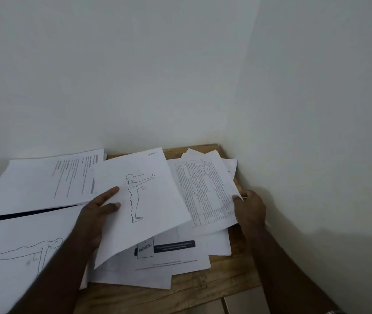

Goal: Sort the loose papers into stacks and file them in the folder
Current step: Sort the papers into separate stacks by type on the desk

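At the frame's centre, papers (135, 264) covered a table (194, 288) hemmed by walls behind and right. The left hand (94, 214) held a figure sheet (144, 200), marked "90"; the right hand (249, 207) pinched a table sheet (205, 191).

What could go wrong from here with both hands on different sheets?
1. The left hand lifts the standing-figure sheet by its left edge only; it already sags and might crease.
2. The right hand pinches the table-print sheet at one corner; pulling may drag the loose sheets beneath it.
3. Papers overlap the wooden table edge at lower left and could slide off.
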